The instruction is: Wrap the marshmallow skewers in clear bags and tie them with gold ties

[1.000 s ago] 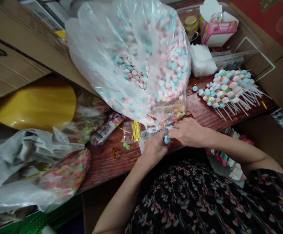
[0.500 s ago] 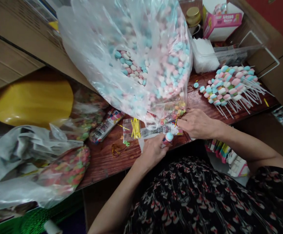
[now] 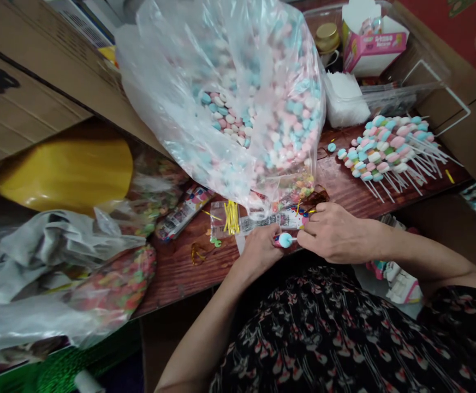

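Note:
In my left hand is a marshmallow candy stick, partly in a printed wrapper, its pale blue end poking out past the closed fingers. A short white stick runs from that blue end to my right hand, whose fingers are pinched at its tip. Just beyond both hands lies a flat printed wrapper strip on the wooden table. Yellow twist ties lie on a small clear sachet, left of the strip. Brownish-gold loops rest above my right hand.
A large clear bag of pastel marshmallows fills the back. Finished marshmallow skewers are piled at the right. Behind them stands a clear plastic bin with a pink box. Bagged gummies and a yellow object are at the left.
My right hand has come down and toward me, from beside the gummy bag to the candy in my left hand. The blue end has tipped to point right. The view has shifted slightly.

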`<state>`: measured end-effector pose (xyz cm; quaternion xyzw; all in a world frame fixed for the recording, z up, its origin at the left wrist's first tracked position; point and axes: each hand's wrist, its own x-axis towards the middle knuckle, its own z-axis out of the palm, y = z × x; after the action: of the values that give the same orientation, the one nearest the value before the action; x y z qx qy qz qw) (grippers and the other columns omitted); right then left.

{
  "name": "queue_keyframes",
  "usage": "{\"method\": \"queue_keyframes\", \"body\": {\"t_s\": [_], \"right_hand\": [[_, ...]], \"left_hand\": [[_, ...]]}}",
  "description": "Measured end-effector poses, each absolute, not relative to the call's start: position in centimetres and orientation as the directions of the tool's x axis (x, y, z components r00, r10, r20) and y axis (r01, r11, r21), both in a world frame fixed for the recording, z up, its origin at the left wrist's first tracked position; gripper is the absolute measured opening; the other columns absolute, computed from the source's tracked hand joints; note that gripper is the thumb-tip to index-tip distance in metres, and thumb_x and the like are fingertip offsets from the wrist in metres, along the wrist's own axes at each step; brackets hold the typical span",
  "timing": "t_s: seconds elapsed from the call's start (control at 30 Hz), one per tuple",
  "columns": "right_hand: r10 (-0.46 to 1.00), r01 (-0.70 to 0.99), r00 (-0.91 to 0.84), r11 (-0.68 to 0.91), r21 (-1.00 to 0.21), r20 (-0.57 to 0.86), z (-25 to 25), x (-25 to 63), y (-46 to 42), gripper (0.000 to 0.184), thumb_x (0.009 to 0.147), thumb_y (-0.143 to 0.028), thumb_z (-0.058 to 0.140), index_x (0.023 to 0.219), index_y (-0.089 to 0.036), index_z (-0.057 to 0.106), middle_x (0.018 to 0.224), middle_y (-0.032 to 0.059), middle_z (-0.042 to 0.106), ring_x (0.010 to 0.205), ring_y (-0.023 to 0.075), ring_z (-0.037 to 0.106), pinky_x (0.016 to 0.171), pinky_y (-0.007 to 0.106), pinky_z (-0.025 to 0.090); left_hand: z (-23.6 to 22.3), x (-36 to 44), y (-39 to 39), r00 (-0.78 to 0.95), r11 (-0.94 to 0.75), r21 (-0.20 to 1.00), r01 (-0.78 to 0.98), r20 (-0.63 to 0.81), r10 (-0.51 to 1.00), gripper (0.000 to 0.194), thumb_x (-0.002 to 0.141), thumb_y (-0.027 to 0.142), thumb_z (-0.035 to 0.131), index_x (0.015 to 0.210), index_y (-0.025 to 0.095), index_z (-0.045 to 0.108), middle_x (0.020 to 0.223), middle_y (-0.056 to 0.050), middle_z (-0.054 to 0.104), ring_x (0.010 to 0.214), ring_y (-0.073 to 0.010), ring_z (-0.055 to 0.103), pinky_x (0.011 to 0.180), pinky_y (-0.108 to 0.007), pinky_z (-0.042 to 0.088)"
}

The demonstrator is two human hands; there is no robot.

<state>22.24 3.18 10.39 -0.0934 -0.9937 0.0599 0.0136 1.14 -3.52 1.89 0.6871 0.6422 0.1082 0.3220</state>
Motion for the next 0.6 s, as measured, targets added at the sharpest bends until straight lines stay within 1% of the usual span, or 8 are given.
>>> {"method": "queue_keyframes", "body": {"t_s": [0.07,0.17,0.27,0.37,0.47,0.5,0.53,0.6], "right_hand": [[0.178,0.171,-0.983,0.977,-0.127,0.046,10.2,22.3,3.1,0.015,0.089,-0.013,0.044,0.087,-0.016,0.059,0.075,0.0054,0.067,0.062,0.0138,0.049,0.065,0.033,0.022],[0.225,0.217,-0.974,0.964,-0.155,0.036,9.2,22.1,3.7,0.014,0.085,-0.011,0.046,0.086,-0.016,0.059,0.072,0.0050,0.067,0.058,0.0126,0.046,0.063,0.033,0.020],[0.264,0.254,-0.963,0.955,-0.155,0.047,8.1,22.2,4.5,0.013,0.086,-0.014,0.047,0.086,-0.015,0.061,0.071,0.0051,0.067,0.057,0.0125,0.045,0.062,0.032,0.020],[0.284,0.268,-0.953,0.953,-0.139,0.108,8.0,22.8,5.3,0.016,0.091,-0.018,0.046,0.088,-0.015,0.062,0.072,0.0049,0.066,0.062,0.0134,0.046,0.063,0.032,0.022],[0.291,0.270,-0.942,0.953,-0.135,0.167,8.9,23.6,5.9,0.018,0.091,-0.016,0.045,0.088,-0.015,0.063,0.075,0.0045,0.066,0.068,0.0140,0.047,0.067,0.031,0.025],[0.281,0.259,-0.942,0.957,-0.134,0.186,9.3,23.8,6.0,0.018,0.091,-0.015,0.045,0.087,-0.016,0.063,0.075,0.0040,0.066,0.069,0.0142,0.047,0.069,0.031,0.026],[0.266,0.243,-0.942,0.961,-0.132,0.204,9.6,23.9,6.1,0.019,0.090,-0.014,0.045,0.086,-0.016,0.063,0.075,0.0034,0.066,0.071,0.0145,0.047,0.070,0.032,0.026],[0.235,0.212,-0.942,0.970,-0.119,0.241,10.0,23.8,6.2,0.020,0.091,-0.015,0.045,0.082,-0.017,0.063,0.072,0.0021,0.065,0.073,0.0154,0.046,0.072,0.032,0.026]], "left_hand": [[1.9,1.4,-3.5,0.189,0.036,0.633,0.773,-0.284,0.940,0.018,0.074,0.035,0.067,0.070,0.017,0.065,0.062,0.001,0.062,0.059,-0.0132,0.051,0.056,-0.023,0.032],[2.0,2.1,-3.4,0.256,0.057,0.737,0.674,-0.305,0.917,0.019,0.077,0.036,0.066,0.073,0.018,0.069,0.062,0.002,0.062,0.061,-0.0135,0.053,0.058,-0.022,0.037],[2.6,2.6,-3.2,0.262,0.093,0.786,0.611,-0.313,0.913,0.020,0.075,0.038,0.070,0.079,0.018,0.071,0.067,0.001,0.065,0.064,-0.0147,0.054,0.061,-0.023,0.041],[3.8,2.0,-2.8,0.286,0.104,0.837,0.537,-0.296,0.911,0.031,0.072,0.040,0.074,0.094,0.018,0.072,0.080,0.000,0.068,0.075,-0.0172,0.058,0.068,-0.025,0.045],[5.1,0.8,-2.1,0.378,0.114,0.903,0.413,-0.284,0.881,0.047,0.070,0.041,0.077,0.111,0.019,0.067,0.096,-0.002,0.069,0.089,-0.0192,0.060,0.079,-0.027,0.047],[5.4,0.5,-1.8,0.422,0.135,0.916,0.379,-0.300,0.856,0.047,0.069,0.040,0.078,0.110,0.019,0.067,0.096,-0.001,0.068,0.088,-0.0188,0.060,0.079,-0.027,0.047],[5.4,0.3,-1.7,0.469,0.169,0.922,0.350,-0.328,0.820,0.043,0.068,0.039,0.079,0.104,0.018,0.068,0.091,0.000,0.067,0.085,-0.0178,0.060,0.077,-0.026,0.048],[5.2,0.4,-1.4,0.551,0.284,0.910,0.302,-0.410,0.727,0.028,0.067,0.036,0.080,0.082,0.017,0.066,0.072,0.003,0.062,0.069,-0.0145,0.057,0.066,-0.024,0.047]]}}
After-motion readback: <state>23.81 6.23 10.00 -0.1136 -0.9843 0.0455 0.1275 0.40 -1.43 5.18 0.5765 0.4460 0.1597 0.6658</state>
